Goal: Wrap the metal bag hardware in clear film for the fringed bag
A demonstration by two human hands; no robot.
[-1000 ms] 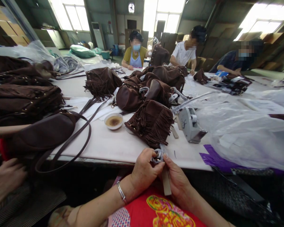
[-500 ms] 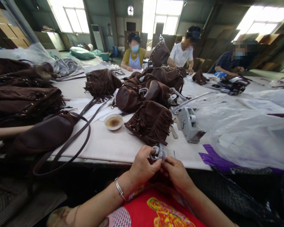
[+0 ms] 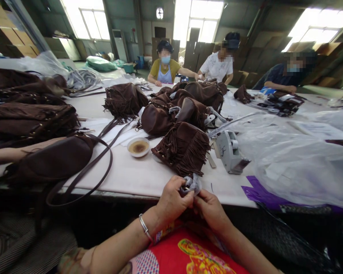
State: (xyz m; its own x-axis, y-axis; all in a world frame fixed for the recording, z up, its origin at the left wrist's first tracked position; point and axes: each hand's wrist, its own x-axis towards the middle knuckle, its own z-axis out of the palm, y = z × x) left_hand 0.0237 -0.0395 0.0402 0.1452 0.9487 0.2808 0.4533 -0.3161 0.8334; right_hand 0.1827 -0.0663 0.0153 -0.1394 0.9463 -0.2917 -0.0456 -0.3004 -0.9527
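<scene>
My left hand [image 3: 171, 201] and my right hand [image 3: 211, 209] meet at the near edge of the white table [image 3: 137, 175]. Both pinch a small crumpled piece of clear plastic wrap [image 3: 192, 184] that seems to cover a metal fitting. A silver bangle sits on my left wrist. Just beyond my hands lies a brown suede fringed bag [image 3: 183, 148].
A small bowl of brown liquid [image 3: 137, 147], a grey tape dispenser [image 3: 230, 152] and clear plastic sheeting [image 3: 297, 156] lie on the table. Brown bags pile up at the left [image 3: 31, 118] and centre [image 3: 174, 106]. A neighbour's forearm [image 3: 11, 154] rests at left; three people [image 3: 217, 64] sit opposite.
My hands rose slightly and closed tighter on the plastic-wrapped piece; the tan strip below my right hand has gone from view. The neighbour's lower hand left the frame. A far worker put down a lifted bag.
</scene>
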